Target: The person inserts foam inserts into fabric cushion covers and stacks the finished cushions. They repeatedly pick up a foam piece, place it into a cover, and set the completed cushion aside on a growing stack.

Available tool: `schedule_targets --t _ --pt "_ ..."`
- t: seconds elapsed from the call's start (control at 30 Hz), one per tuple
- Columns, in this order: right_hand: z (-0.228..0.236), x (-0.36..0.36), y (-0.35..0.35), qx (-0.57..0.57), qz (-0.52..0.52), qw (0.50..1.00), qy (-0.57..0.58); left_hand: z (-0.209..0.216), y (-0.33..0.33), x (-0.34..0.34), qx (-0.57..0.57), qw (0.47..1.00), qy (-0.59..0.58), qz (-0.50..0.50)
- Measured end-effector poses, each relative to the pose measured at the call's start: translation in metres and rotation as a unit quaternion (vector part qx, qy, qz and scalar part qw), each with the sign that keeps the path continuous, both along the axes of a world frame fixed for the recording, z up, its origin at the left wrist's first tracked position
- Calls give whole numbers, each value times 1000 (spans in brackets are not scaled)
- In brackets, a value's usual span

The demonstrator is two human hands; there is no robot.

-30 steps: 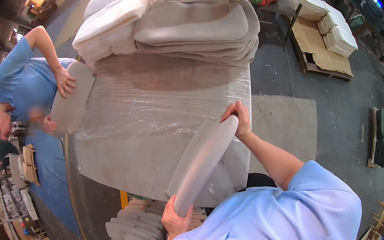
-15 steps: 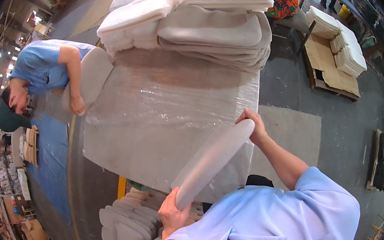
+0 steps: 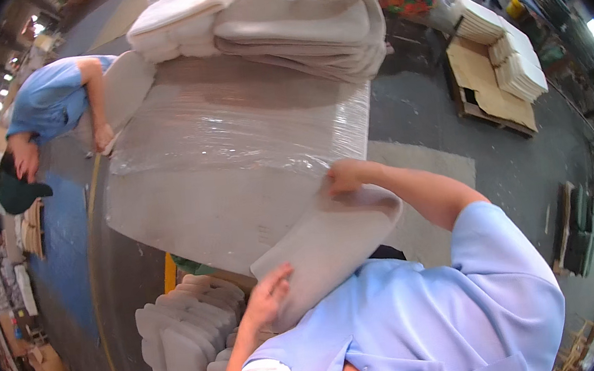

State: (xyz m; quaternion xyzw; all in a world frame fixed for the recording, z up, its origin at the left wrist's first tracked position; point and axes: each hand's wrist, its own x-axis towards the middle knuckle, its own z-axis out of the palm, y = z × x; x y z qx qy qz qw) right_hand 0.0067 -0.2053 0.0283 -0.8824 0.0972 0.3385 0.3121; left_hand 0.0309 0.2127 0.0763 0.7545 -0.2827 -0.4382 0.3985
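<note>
A grey foam pad (image 3: 333,244) lies tilted against my front, over the near edge of the plastic-wrapped table (image 3: 189,205). My left hand (image 3: 269,298) rests on the pad's near left end, its fingers apart and not wrapped round it. At the pad's far edge is my right hand (image 3: 346,178), fingers curled into a fist; whatever is inside them is hidden. On the far side of the table lies a stack of grey foam pads (image 3: 301,31), beside white folded pads (image 3: 186,18).
To the left a co-worker in a blue shirt (image 3: 49,96) leans over a grey pad (image 3: 128,87). Piled grey pads (image 3: 186,337) stand low at my left. A pallet (image 3: 487,87) with white stacks is on the floor at right.
The foam pad has turned from edge-on to showing its broad face. My left hand has loosened from its end; my right hand has moved left along the far edge and closed.
</note>
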Motion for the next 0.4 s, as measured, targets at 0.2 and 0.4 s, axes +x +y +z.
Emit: schedule_targets --t 0.2,0.4 --pt "22 4 3 98 -143 985 15 -44 -73 38 114 971 -200 68" --pt "-4 -3 22 357 -485 795 81 -56 -129 69 218 976 -8 13"
